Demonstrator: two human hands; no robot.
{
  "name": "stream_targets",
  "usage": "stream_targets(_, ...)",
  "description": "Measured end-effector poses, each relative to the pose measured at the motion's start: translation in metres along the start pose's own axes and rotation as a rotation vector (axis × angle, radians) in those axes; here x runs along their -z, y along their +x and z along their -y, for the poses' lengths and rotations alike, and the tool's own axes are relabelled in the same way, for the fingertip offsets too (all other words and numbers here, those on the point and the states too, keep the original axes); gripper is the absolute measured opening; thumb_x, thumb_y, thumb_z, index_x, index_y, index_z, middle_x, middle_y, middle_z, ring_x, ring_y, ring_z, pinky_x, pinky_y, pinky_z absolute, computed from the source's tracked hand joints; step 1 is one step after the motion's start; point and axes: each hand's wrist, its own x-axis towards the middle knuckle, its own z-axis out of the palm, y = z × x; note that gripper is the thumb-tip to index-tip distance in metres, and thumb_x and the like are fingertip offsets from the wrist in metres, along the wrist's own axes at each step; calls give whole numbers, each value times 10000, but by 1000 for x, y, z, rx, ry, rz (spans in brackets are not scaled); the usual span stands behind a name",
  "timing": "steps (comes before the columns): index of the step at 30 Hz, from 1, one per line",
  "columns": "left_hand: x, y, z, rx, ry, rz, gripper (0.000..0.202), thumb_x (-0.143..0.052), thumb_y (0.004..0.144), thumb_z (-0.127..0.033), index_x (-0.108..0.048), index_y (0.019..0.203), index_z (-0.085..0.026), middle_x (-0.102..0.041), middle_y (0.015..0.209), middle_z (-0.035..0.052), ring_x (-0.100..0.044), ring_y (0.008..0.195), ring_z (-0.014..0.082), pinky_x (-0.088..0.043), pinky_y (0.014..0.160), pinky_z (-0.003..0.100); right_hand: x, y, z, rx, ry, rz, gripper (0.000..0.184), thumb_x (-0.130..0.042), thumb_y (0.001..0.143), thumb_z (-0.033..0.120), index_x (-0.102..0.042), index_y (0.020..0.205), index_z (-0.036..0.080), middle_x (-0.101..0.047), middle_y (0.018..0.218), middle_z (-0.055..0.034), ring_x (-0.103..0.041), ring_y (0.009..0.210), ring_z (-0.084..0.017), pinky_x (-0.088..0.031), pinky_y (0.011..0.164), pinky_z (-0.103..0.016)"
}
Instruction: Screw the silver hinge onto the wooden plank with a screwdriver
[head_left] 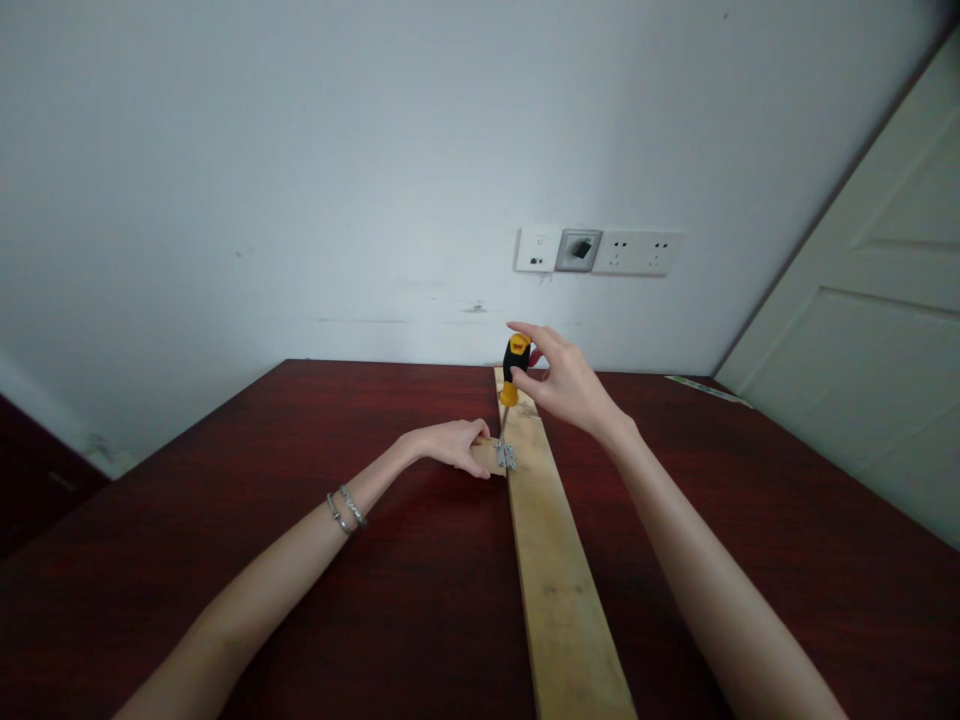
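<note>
A long wooden plank (559, 570) lies on the dark red table, running from the near edge toward the wall. Against its left side sits a small wooden block (486, 457), gripped by my left hand (455, 443) between thumb and fingers. A metal hinge (507, 456) spans the seam between block and plank. Above it, my right hand (564, 378) holds a screwdriver (515, 362) by its black and yellow handle, nearly upright. The shaft points down at the hinge; its tip meets the hinge's left leaf, though any screw there is too small to make out.
The glossy table (360, 620) backs onto a pale wall. Wall sockets (634, 253) sit above its rear edge. A white panelled door (877, 290) stands at the right, and a thin flat strip (709, 390) lies near the table's back right corner.
</note>
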Motion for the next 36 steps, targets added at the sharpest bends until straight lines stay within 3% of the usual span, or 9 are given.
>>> stream_targets(3, -1, 1, 1, 1, 4, -1, 676, -732, 644, -559, -499, 1143, -166, -628, 1046, 79, -615, 864, 231, -390, 636, 252, -1, -1, 0, -8, -19, 4, 553, -575, 810, 243, -480, 1353, 204, -576, 1126, -94, -605, 874, -216, -533, 716, -351)
stream_targets(7, -2, 1, 2, 0, 6, -3, 675, -731, 643, -560, -502, 1142, -167, -626, 1054, 81, -613, 876, 232, -390, 638, 251, 0, 0, -2, -20, -60, 0, 493, -614, 833, 430, -557, 1285, 239, -566, 1080, -82, -587, 739, -173, -532, 757, -374)
stream_targets(10, -2, 2, 3, 5, 17, 0, 686, -723, 641, -574, -501, 1146, -166, -622, 1061, 85, -611, 884, 234, -391, 640, 252, 1, 1, -3, -9, -54, 8, 464, -602, 848, 372, -555, 1283, 219, -596, 1026, -71, -585, 714, -165, -525, 786, -375)
stream_targets(14, -3, 2, 3, 2, 11, 0, 695, -718, 639, -583, -497, 1148, -164, -620, 1063, 86, -610, 882, 233, -395, 644, 251, 1, 1, -2, 1, -35, 10, 561, -568, 814, 211, -463, 1365, 186, -617, 1133, -88, -614, 851, -201, -527, 757, -350)
stream_targets(20, -2, 1, 2, 10, 16, -1, 684, -725, 643, -577, -501, 1143, -167, -621, 1070, 87, -612, 887, 240, -393, 642, 255, 1, 0, -2, 15, -34, -22, 429, -611, 841, 371, -586, 1237, 207, -578, 1057, -82, -586, 721, -156, -528, 756, -348)
stream_targets(26, -1, 1, 1, 10, 11, 0, 686, -725, 646, -568, -501, 1155, -166, -619, 1078, 89, -612, 901, 242, -399, 656, 256, -1, 0, -4, 27, 17, -14, 543, -544, 826, 206, -478, 1363, 176, -609, 1107, -99, -609, 882, -207, -530, 771, -355)
stream_targets(29, -1, 1, 1, 8, 8, 2, 688, -726, 648, -560, -499, 1161, -162, -622, 1076, 88, -611, 896, 240, -399, 656, 256, -1, 0, -3, 13, -27, -5, 531, -549, 836, 255, -483, 1360, 208, -617, 1143, -96, -610, 925, -235, -530, 742, -369)
stream_targets(33, -1, 1, 1, 10, 7, 5, 690, -728, 649, -549, -496, 1167, -157, -624, 1070, 85, -612, 888, 236, -398, 652, 254, 2, 0, 0, -11, -109, -14, 453, -591, 855, 430, -572, 1267, 245, -601, 1084, -81, -608, 768, -190, -524, 743, -371)
stream_targets(36, -1, 0, 1, 6, 12, 1, 677, -726, 654, -543, -496, 1160, -156, -624, 1062, 84, -611, 880, 232, -396, 647, 253, 5, 0, 2, -12, -117, -5, 409, -594, 858, 394, -590, 1239, 247, -591, 1034, -64, -590, 710, -162, -518, 740, -354)
